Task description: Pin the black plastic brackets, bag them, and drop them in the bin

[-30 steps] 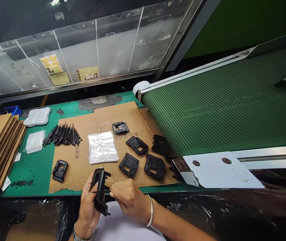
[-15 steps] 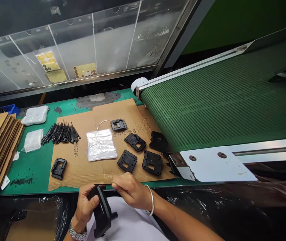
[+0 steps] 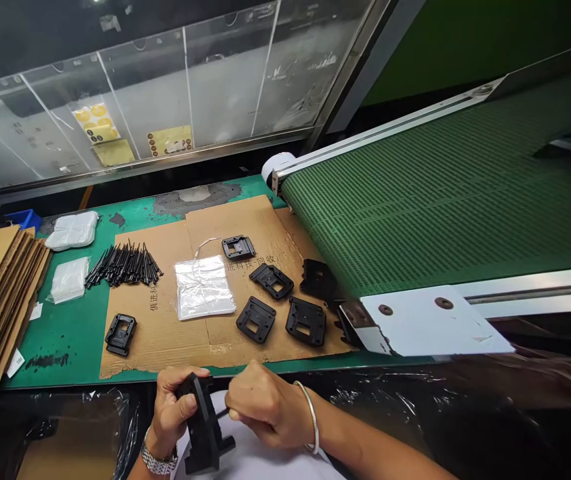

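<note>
My left hand (image 3: pixel 174 407) is closed around a black plastic housing (image 3: pixel 202 427), held upright on edge over my lap with a short peg jutting from its lower right. My right hand (image 3: pixel 265 408) is in a fist-like pinch just beside it. From those fingers a thin black rod (image 3: pixel 223 413) reaches to the housing's right face; whether its tip is inside cannot be seen. Several flat black plastic frames (image 3: pixel 255 320) with square openings lie on the cardboard sheet (image 3: pixel 175 350). A heap of long thin black pins with small heads (image 3: pixel 124 265) is at the left.
A stack of clear plastic bags (image 3: pixel 204 287) lies mid-cardboard, with more bags (image 3: pixel 71 230) farther left. Cardboard sheets (image 3: pixel 0 313) are piled at the left edge. On the right, a green conveyor belt (image 3: pixel 440 180) with a white end plate (image 3: pixel 430 323) overhangs the green table (image 3: pixel 65 333).
My right hand has dropped from above the housing to its right side, bringing the thin rod against that face. My left hand keeps its hold on the housing.
</note>
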`<state>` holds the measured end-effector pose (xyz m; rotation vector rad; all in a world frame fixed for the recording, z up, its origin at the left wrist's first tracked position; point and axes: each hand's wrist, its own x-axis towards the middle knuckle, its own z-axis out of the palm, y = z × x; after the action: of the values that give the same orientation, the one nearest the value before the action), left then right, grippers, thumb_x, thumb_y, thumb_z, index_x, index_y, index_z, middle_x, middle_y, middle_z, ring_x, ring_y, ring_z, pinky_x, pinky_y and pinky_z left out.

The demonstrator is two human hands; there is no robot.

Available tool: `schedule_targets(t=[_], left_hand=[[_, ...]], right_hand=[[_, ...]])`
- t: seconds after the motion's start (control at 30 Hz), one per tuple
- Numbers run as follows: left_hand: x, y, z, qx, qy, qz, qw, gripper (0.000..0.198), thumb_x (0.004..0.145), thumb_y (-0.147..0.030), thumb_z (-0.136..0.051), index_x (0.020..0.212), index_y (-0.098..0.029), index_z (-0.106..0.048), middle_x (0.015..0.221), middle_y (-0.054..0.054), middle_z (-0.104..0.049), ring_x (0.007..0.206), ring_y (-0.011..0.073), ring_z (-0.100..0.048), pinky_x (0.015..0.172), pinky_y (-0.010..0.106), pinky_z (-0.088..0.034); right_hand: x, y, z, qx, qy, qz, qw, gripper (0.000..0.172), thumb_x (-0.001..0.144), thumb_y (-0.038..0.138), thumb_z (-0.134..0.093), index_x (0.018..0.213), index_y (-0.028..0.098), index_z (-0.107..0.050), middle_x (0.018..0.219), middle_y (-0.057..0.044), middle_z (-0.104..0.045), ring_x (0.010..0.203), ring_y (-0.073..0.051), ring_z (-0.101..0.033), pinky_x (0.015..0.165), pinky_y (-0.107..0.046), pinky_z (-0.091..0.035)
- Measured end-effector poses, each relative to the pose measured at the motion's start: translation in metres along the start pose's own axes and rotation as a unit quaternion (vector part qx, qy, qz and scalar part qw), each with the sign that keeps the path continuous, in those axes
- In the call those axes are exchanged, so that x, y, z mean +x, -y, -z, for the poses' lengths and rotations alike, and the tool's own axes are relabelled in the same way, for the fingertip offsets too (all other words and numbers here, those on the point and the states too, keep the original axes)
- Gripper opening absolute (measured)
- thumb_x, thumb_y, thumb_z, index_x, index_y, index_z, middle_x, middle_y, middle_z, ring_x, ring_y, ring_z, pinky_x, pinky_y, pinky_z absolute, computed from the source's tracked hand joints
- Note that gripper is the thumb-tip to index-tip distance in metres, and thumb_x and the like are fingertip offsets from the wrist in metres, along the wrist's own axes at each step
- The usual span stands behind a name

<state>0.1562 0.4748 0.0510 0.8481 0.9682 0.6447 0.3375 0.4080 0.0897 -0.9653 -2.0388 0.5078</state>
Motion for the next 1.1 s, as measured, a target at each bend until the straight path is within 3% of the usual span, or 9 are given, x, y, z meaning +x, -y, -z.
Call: schedule_targets(t=[0.13, 0.4, 0.6, 0.7, 0.8, 0.9, 1.0, 1.03, 1.1], left_hand=[[0.003, -0.006, 0.001, 0.004, -0.003, -0.044, 0.999, 0.035, 0.042, -0.038, -0.077, 0.070, -0.019, -0.071, 0.064, 0.006, -0.064, 0.076, 0.0254, -0.056, 0.061, 0.030, -0.043], [0.003, -0.012, 0.001, 0.025, 0.019, -0.066, 0.997, 0.033, 0.038, -0.033, -0.079, 0.065, -0.016, -0.070, 0.060, 0.008, -0.063, 0.069, 0.0239, -0.055, 0.062, 0.031, -0.043], [0.006, -0.013, 0.005, 0.039, 0.009, -0.080, 0.996, 0.033, 0.046, -0.040, -0.075, 0.072, -0.019, -0.072, 0.070, 0.008, -0.067, 0.074, 0.0246, -0.056, 0.062, 0.030, -0.041], [0.010, -0.026, 0.008, 0.122, 0.053, -0.133, 0.982, 0.031, 0.052, -0.037, -0.073, 0.076, -0.018, -0.073, 0.066, 0.008, -0.064, 0.068, 0.0211, -0.053, 0.063, 0.029, -0.040], [0.012, -0.043, 0.005, 0.235, 0.128, -0.197, 0.943, 0.027, 0.060, -0.032, -0.069, 0.083, -0.019, -0.072, 0.063, 0.006, -0.058, 0.061, 0.0170, -0.048, 0.058, 0.027, -0.037], [0.012, -0.053, -0.004, 0.289, 0.121, -0.250, 0.916, 0.029, 0.060, -0.023, -0.071, 0.089, -0.022, -0.071, 0.070, 0.005, -0.057, 0.067, 0.0160, -0.050, 0.062, 0.025, -0.039], [0.013, -0.049, -0.019, 0.177, -0.039, -0.263, 0.948, 0.056, 0.052, -0.017, -0.077, 0.105, -0.029, -0.062, 0.099, 0.003, -0.058, 0.093, 0.0170, -0.051, 0.083, 0.023, -0.039], [0.013, -0.045, -0.024, 0.092, -0.074, -0.225, 0.967, 0.061, 0.054, -0.020, -0.077, 0.111, -0.030, -0.057, 0.108, 0.003, -0.056, 0.100, 0.0171, -0.050, 0.088, 0.024, -0.037], [0.013, -0.036, -0.035, -0.099, -0.063, -0.085, 0.989, 0.051, 0.064, -0.030, -0.070, 0.112, -0.028, -0.055, 0.112, 0.004, -0.057, 0.105, 0.0182, -0.050, 0.091, 0.029, -0.039]], right_hand=[[-0.007, 0.008, -0.001, 0.015, 0.033, 0.027, 0.999, 0.029, 0.088, 0.022, -0.023, 0.060, 0.021, -0.032, 0.046, 0.003, -0.038, 0.043, -0.011, -0.034, 0.042, -0.026, -0.023], [0.007, 0.000, 0.002, -0.019, -0.064, -0.064, 0.996, 0.031, 0.092, 0.023, -0.021, 0.064, 0.020, -0.034, 0.052, 0.002, -0.041, 0.046, -0.010, -0.035, 0.046, -0.025, -0.026], [-0.001, 0.004, -0.009, 0.041, 0.024, 0.021, 0.999, 0.034, 0.091, 0.026, -0.019, 0.059, 0.021, -0.032, 0.046, 0.003, -0.037, 0.043, -0.010, -0.033, 0.042, -0.025, -0.023], [-0.005, 0.005, -0.009, 0.095, -0.032, -0.076, 0.992, 0.044, 0.093, 0.039, -0.012, 0.064, 0.019, -0.039, 0.050, 0.002, -0.042, 0.044, -0.009, -0.035, 0.044, -0.023, -0.028], [0.001, 0.004, -0.007, 0.135, -0.061, -0.202, 0.968, 0.056, 0.082, 0.066, -0.022, 0.079, 0.016, -0.047, 0.058, 0.002, -0.046, 0.044, -0.007, -0.034, 0.041, -0.021, -0.027], [0.010, 0.003, -0.008, 0.118, -0.037, -0.215, 0.969, 0.055, 0.076, 0.069, -0.036, 0.068, 0.016, -0.047, 0.053, 0.005, -0.038, 0.043, -0.006, -0.028, 0.038, -0.020, -0.022], [0.017, 0.002, -0.016, 0.041, -0.123, -0.213, 0.968, 0.042, 0.085, 0.050, -0.037, 0.059, 0.017, -0.042, 0.048, 0.006, -0.032, 0.042, -0.006, -0.027, 0.039, -0.021, -0.022], [0.018, 0.001, -0.020, -0.004, -0.166, -0.213, 0.963, 0.038, 0.086, 0.044, -0.038, 0.061, 0.017, -0.042, 0.048, 0.006, -0.033, 0.042, -0.006, -0.029, 0.040, -0.021, -0.023], [0.021, -0.001, -0.031, -0.108, -0.243, -0.194, 0.944, 0.029, 0.087, 0.035, -0.040, 0.064, 0.017, -0.045, 0.049, 0.004, -0.040, 0.043, -0.008, -0.036, 0.043, -0.022, -0.027]])
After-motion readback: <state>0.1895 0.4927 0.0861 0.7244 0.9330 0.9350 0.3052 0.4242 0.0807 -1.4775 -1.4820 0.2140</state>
